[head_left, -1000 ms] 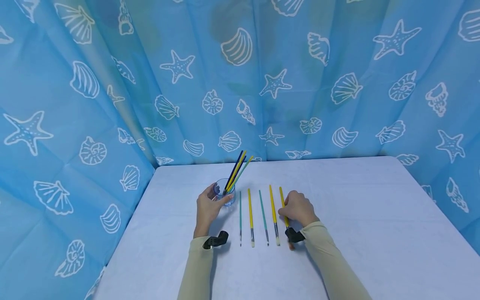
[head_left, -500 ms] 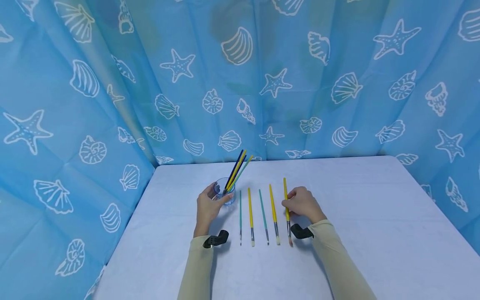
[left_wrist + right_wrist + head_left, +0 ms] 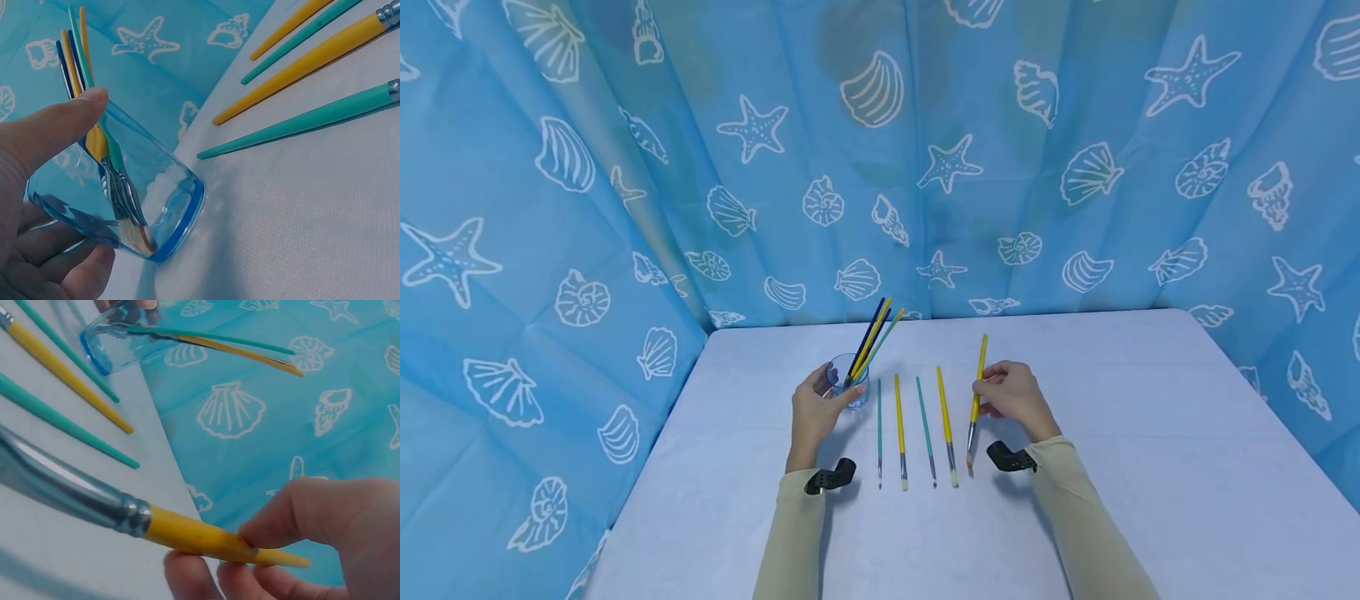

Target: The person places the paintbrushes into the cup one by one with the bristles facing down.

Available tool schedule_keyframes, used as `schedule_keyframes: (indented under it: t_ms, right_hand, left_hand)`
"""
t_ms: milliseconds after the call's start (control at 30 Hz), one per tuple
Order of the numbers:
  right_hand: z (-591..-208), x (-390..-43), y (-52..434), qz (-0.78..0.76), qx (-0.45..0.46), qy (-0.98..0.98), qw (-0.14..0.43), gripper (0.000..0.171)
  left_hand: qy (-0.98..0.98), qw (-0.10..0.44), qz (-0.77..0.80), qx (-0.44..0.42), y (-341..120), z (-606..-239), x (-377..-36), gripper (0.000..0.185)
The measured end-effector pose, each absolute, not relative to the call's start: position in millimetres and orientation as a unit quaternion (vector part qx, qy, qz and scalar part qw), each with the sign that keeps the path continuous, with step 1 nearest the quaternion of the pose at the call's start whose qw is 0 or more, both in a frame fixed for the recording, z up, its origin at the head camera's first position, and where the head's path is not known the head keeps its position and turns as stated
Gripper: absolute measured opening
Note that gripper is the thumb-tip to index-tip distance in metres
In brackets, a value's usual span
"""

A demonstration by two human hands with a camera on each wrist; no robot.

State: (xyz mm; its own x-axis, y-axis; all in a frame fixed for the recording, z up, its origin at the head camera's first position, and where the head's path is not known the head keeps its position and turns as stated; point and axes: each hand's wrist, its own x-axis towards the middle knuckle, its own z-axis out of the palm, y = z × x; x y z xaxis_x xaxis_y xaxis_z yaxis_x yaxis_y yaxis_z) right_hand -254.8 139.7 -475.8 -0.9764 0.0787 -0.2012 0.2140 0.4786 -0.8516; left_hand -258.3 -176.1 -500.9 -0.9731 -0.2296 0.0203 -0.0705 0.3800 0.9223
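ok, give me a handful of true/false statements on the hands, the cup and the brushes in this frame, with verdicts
1. The right hand pinches a yellow brush lifted off the table. True.
2. The left hand lies flat on the table, away from the cup. False: its fingers curl round the cup.
3. Four brushes lie side by side on the table between the hands. True: teal brush, yellow, teal, yellow.
4. The cup is empty. False: several brushes stand in it, handles up.
5. The held brush points its bristles up. False: the bristle end hangs down toward the table.
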Motion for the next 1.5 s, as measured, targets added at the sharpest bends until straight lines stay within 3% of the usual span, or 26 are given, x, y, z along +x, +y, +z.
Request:
schedule_keyframes:
  t_ms: [767,1500]
  right_hand:
    - [-449.8,-255.1,130.7,-0.642,0.116,0.757,-0.024,0.039]
    - [-418.9,-267.2,87.9,-0.692,0.03,0.713,-0.112,0.037]
  left_hand:
    - [-0.824,0.082,-0.554,0.09,-175.4,-500.6,-259.8,0.087]
    - [-0.825,0.073,-0.553,0.09,-176.2,-501.5,-259.5,0.087]
